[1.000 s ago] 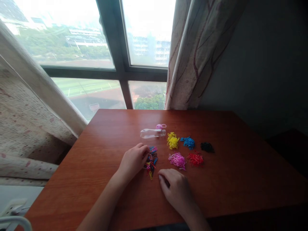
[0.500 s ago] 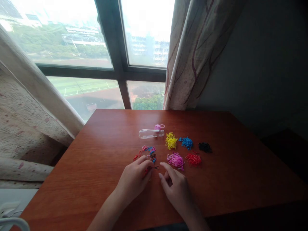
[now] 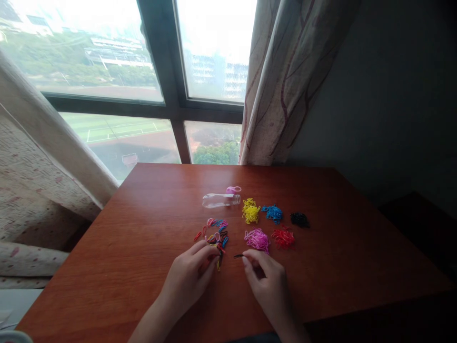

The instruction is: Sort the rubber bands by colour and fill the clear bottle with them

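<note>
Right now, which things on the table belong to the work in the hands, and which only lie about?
In the work:
left hand at the mixed bands
right hand, fingers pinching a dark band
yellow pile, blue pile, black pile, pink pile, red pile

Lying about:
clear bottle on its side, untouched
pink piece beside it
curtain, window

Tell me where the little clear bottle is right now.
In the head view the bottle lies on its side near the middle of the table, just left of the yellow pile and beyond the mixed pile at the left hand.
</note>
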Motion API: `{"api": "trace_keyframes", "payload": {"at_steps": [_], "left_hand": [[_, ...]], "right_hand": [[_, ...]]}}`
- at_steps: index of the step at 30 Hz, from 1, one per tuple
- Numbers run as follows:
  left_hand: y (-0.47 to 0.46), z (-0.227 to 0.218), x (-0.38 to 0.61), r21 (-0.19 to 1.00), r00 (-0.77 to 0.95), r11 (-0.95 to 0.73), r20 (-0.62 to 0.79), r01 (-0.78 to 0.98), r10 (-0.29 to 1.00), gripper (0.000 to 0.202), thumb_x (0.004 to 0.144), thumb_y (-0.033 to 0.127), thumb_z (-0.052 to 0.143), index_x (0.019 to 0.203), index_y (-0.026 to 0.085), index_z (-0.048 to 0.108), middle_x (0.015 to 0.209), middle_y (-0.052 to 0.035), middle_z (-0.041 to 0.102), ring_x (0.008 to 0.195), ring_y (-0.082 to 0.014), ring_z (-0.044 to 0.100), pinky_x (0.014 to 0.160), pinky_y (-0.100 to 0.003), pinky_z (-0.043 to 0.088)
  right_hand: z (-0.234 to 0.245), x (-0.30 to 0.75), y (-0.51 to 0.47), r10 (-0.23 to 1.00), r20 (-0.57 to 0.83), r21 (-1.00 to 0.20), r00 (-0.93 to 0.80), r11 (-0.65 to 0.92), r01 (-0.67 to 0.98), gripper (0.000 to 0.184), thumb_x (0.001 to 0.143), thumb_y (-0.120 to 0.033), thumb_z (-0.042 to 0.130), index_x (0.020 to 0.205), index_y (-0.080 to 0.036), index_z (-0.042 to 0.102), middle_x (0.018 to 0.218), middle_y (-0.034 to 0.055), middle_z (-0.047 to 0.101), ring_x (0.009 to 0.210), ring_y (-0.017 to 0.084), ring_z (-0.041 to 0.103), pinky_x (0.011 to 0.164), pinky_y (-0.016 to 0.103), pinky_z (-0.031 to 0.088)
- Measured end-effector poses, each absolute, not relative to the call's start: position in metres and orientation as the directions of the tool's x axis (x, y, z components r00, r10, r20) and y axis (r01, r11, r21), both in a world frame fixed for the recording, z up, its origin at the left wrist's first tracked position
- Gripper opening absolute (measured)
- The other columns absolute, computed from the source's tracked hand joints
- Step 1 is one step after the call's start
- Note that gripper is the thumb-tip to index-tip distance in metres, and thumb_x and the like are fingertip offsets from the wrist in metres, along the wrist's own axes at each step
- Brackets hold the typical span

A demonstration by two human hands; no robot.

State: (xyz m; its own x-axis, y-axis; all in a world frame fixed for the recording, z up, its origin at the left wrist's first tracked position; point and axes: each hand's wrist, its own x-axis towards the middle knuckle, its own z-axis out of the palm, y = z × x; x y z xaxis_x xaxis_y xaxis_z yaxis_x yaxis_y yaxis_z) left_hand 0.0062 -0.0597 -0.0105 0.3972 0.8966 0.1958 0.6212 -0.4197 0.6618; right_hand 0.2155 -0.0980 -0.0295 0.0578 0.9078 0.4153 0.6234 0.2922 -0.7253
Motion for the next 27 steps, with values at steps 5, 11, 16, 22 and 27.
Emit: {"api": "trace_keyframes", "payload": {"at_steps": [5, 11, 16, 22, 27], "left_hand": [[-0.065, -0.018, -0.008, 0.654, 0.375, -0.400, 0.188, 0.642, 0.908, 0.017, 0.095, 0.025, 0.048, 0.097, 0.024, 0.065, 0.086, -0.0017, 0.065, 0.073, -0.0137, 0.063, 0.067, -0.022, 0.048], [-0.066, -0.020, -0.012, 0.664, 0.350, -0.373, 0.175, 0.647, 0.920, 0.018, 0.095, 0.026, 0.047, 0.098, 0.024, 0.065, 0.082, -0.0003, 0.064, 0.067, -0.0128, 0.060, 0.064, -0.023, 0.046], [-0.066, -0.021, -0.012, 0.668, 0.339, -0.372, 0.186, 0.644, 0.922, 0.018, 0.095, 0.025, 0.048, 0.098, 0.024, 0.065, 0.083, -0.0006, 0.064, 0.068, -0.0132, 0.060, 0.065, -0.023, 0.046], [-0.066, -0.020, -0.012, 0.666, 0.335, -0.373, 0.192, 0.646, 0.923, 0.018, 0.094, 0.025, 0.048, 0.097, 0.024, 0.066, 0.081, -0.0005, 0.065, 0.067, -0.0134, 0.060, 0.064, -0.023, 0.046], [-0.066, -0.019, -0.011, 0.674, 0.324, -0.362, 0.189, 0.644, 0.927, 0.018, 0.094, 0.024, 0.048, 0.096, 0.023, 0.066, 0.082, -0.0010, 0.065, 0.068, -0.0134, 0.060, 0.065, -0.023, 0.046]], "right_hand": [[-0.027, 0.277, -0.088, 0.860, 0.400, -0.725, 0.316, 0.086, 0.683, 0.026, 0.089, -0.042, 0.059, 0.089, -0.020, 0.072, 0.073, 0.0045, 0.072, 0.061, 0.017, 0.066, 0.059, 0.024, 0.052], [-0.039, 0.378, -0.065, 0.800, 0.349, -0.649, 0.487, -0.168, 0.742, 0.041, 0.084, -0.054, 0.057, 0.093, -0.017, 0.073, 0.078, 0.0074, 0.072, 0.070, 0.021, 0.066, 0.063, 0.028, 0.050], [-0.042, 0.414, -0.059, 0.835, 0.323, -0.589, 0.445, -0.191, 0.785, 0.044, 0.082, -0.054, 0.055, 0.094, -0.016, 0.073, 0.072, 0.0067, 0.068, 0.064, 0.020, 0.063, 0.060, 0.028, 0.048], [-0.042, 0.421, -0.044, 0.905, 0.287, -0.543, 0.315, -0.117, 0.831, 0.043, 0.082, -0.050, 0.053, 0.095, -0.016, 0.074, 0.065, 0.0042, 0.063, 0.059, 0.018, 0.060, 0.058, 0.028, 0.047], [-0.042, 0.421, -0.040, 0.900, 0.304, -0.503, 0.314, -0.129, 0.855, 0.046, 0.083, -0.049, 0.051, 0.105, -0.016, 0.073, 0.066, 0.0046, 0.065, 0.059, 0.018, 0.061, 0.058, 0.028, 0.047]]}}
